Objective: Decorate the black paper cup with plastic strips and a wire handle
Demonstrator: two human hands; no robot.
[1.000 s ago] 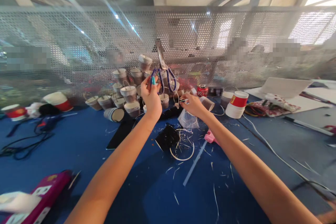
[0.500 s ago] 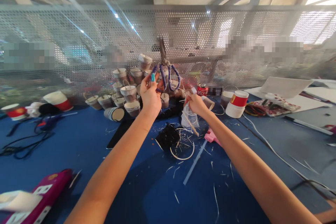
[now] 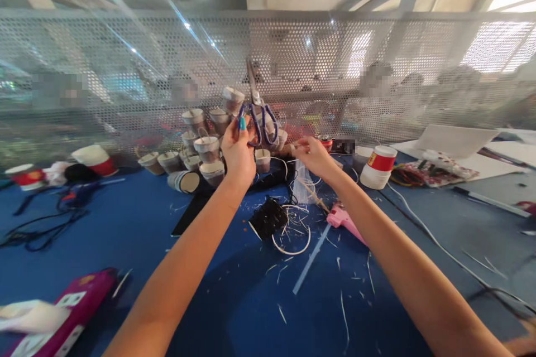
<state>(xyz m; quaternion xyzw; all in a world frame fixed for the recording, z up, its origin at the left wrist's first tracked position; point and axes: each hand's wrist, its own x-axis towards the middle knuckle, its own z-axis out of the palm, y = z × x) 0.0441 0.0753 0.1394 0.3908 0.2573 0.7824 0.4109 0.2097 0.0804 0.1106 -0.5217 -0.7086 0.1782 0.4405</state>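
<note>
My left hand point(image 3: 238, 150), with a turquoise nail showing, grips a pair of scissors point(image 3: 256, 109) by one loop. Dark blue wrapping covers its handles, and the blades point up. To the right, my right hand point(image 3: 312, 156) has its fingers drawn together; whatever is between them is too small to make out. Just below that hand is a whitish mesh-like piece point(image 3: 303, 185) with a thin stick point(image 3: 316, 196) beside it. A pink glue gun point(image 3: 344, 220) lies under my right forearm, its translucent glue stick point(image 3: 312, 259) jutting toward me.
Stacked small cups with handles point(image 3: 206, 149) stand behind my left hand. A black bundle point(image 3: 268, 218) and white scraps lie midtable. Red-and-white cups point(image 3: 382, 159) stand right. A purple power strip point(image 3: 75, 309) is near left; a white cord point(image 3: 422, 223) crosses the right side.
My right hand has risen slightly, away from the mesh-like piece, which now shows more fully below it. The scissors have shifted a little left and tilted in my left hand.
</note>
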